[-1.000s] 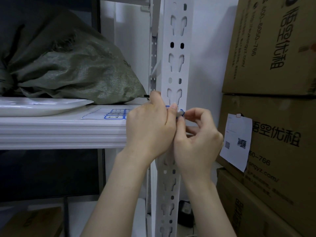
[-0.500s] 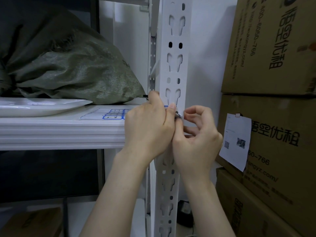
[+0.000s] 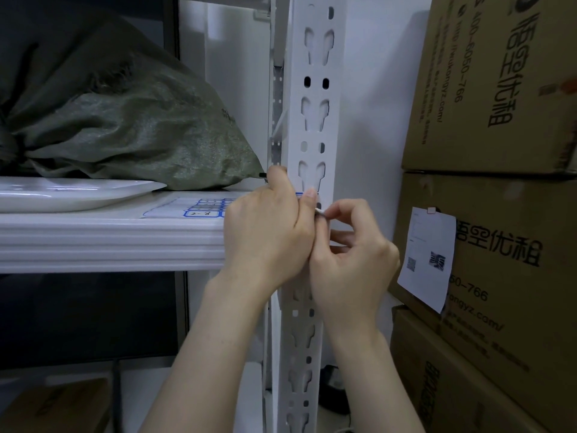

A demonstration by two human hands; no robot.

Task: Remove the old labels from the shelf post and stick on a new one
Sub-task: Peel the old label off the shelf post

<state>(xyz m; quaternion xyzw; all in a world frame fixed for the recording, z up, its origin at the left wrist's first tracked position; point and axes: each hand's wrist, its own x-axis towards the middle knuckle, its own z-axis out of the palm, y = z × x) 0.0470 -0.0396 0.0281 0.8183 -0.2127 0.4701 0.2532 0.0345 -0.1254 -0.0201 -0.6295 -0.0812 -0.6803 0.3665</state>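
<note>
The white slotted shelf post (image 3: 312, 126) runs up the middle of the view. A blue-edged old label (image 3: 299, 194) shows on it just above my hands; most of it is hidden. My left hand (image 3: 265, 232) is curled against the post with its index fingertip on the label. A thin black tip, perhaps a pen (image 3: 263, 175), sticks out beside its thumb. My right hand (image 3: 349, 260) pinches a small peeled strip of label (image 3: 320, 213) between thumb and forefinger, right at the post's front.
A sheet of blue-bordered labels (image 3: 199, 209) lies on the white shelf (image 3: 109, 242), beside a white plate (image 3: 75, 195) and a green woven sack (image 3: 125, 126). Stacked cardboard boxes (image 3: 499, 89) with a paper slip (image 3: 427, 257) stand close on the right.
My right thumb and forefinger have closed tighter on the peeled strip, close to my left fingertip. My left hand has stayed where it was on the post.
</note>
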